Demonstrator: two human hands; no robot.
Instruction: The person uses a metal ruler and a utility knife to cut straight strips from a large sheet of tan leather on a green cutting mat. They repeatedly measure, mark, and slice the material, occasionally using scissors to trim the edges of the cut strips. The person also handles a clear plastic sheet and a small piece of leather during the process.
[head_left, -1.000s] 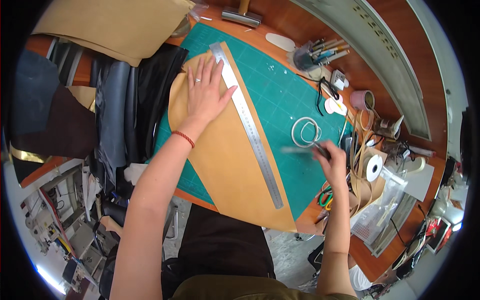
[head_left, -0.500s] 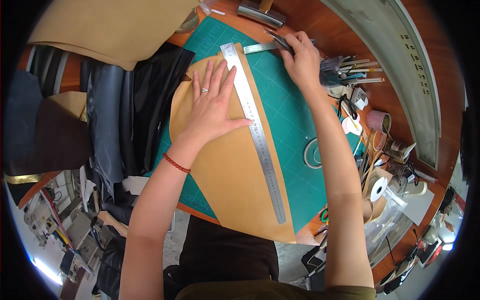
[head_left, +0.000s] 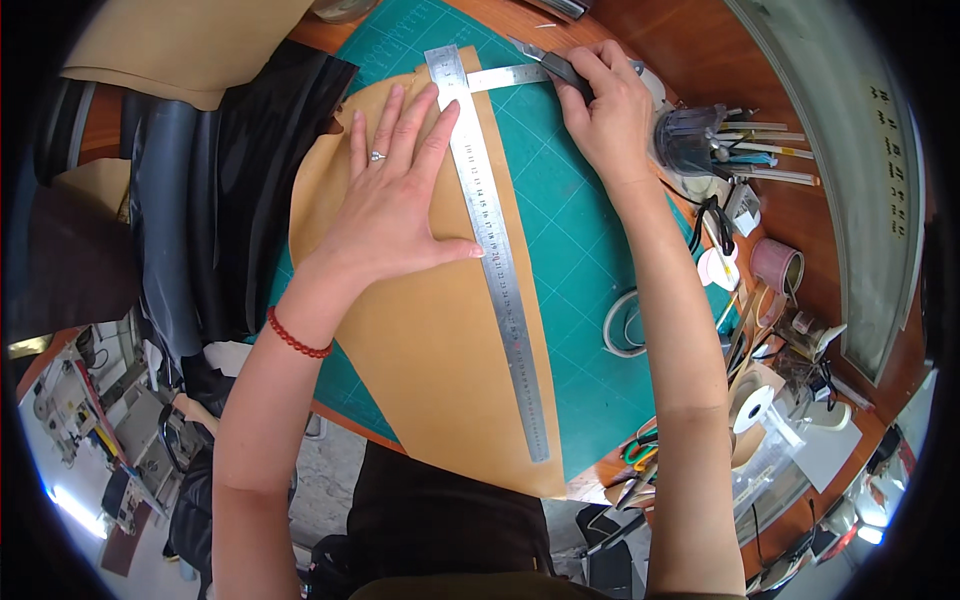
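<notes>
A large tan leather piece (head_left: 400,350) lies on the green cutting mat (head_left: 570,230). Along its right edge runs a long steel ruler (head_left: 497,235), with a narrow strip of leather showing beyond it. My left hand (head_left: 400,190) rests open on the leather, fingers spread, index fingertip and thumb on the ruler. At the far right my right hand (head_left: 610,105) is closed around a craft knife (head_left: 567,72), its blade pointing left and away. Beneath that hand a short steel ruler (head_left: 508,76) reaches across the leather strip to the long ruler; whether the fingers grip it is hidden.
Dark leather sheets (head_left: 240,190) hang at the left beside a folded tan sheet (head_left: 190,45). To the right stand a cup of tools (head_left: 688,138), a pink tin (head_left: 776,264) and a white spool (head_left: 752,405). A roll of tape (head_left: 625,323) lies on the mat.
The short ruler has slid left from the leather's edge to the long ruler. My right hand still holds the knife. The whole view has shifted; my left hand stays on the leather and ruler.
</notes>
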